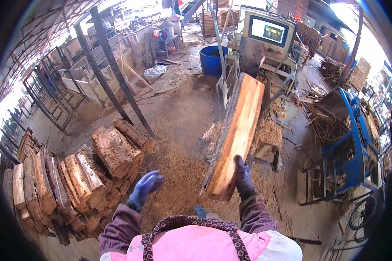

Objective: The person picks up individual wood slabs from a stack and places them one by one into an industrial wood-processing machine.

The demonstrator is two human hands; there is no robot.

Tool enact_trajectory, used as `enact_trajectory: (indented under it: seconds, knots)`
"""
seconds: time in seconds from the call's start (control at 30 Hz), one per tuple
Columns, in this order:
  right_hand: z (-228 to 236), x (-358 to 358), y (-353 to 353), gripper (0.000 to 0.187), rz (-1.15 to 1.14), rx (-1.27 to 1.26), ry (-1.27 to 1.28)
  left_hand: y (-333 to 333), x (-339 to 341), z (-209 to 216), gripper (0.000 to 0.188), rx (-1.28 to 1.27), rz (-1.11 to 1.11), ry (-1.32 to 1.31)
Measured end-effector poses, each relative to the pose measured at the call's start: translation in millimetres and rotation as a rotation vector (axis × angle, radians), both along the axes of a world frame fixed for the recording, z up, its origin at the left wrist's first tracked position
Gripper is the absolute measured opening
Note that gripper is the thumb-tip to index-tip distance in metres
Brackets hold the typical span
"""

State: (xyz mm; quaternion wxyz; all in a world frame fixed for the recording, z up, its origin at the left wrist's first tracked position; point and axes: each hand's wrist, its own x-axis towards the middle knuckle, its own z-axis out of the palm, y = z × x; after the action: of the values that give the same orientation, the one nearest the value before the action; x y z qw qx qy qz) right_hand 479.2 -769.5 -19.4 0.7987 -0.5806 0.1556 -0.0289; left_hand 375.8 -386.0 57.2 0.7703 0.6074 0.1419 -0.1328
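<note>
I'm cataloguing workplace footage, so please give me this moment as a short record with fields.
Left hand: left hand blue-gloved, open, holding nothing
Right hand: right hand blue-gloved, gripping the wooden slab near its lower end
Slab: long, pale-faced, rough along one edge, slanted
To the left: stacked wood pieces
Ahead: control panel with lit screen; blue tub
To the right: blue metal frame
Floor: floor strewn with wood debris

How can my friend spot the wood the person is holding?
Find the machine with a lit screen near the top. Below it, a long wooden slab slants down to the gloved right hand. Unlike the wood pile at left, it's held up alone.
</note>
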Motion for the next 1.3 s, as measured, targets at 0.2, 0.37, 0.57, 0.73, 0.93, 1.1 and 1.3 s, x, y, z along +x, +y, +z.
enact_trajectory:
  seconds: [0.2,0.37,0.57,0.73,0.93,1.1,1.3]
  knots:
    - [-16.1,176.4,-70.1,0.062,0.021,-0.562,0.133,91.3,-99.8,-81.5,0.04,-0.101,0.428,-0.03]
    - [-39.9,237.4,-24.0,0.046,0.328,-1.58,-0.276,86.2,-200.3,-133.2,0.04,0.226,0.449,-0.028]
    - [-91.4,126.3,112.7,0.016,0.534,-1.418,-0.828,48.5,-211.7,-133.2,0.045,0.089,0.576,0.006]
    - [-41.7,19.1,282.4,0.019,1.269,-0.595,-0.984,70.5,-230.3,-113.3,0.045,0.314,0.569,0.045]
    - [3.2,-68.4,445.9,0.022,1.562,-0.575,-1.057,241.2,-365.0,19.9,0.04,-0.102,1.36,-0.65]
    - [-23.9,-137.7,523.5,0.028,1.816,-0.421,-1.069,329.1,-418.9,80.7,0.037,0.437,1.466,-0.831]
    - [20.8,-177.9,599.8,0.032,1.921,-0.522,-1.135,428.7,-438.3,97.2,0.039,0.422,1.726,-0.76]
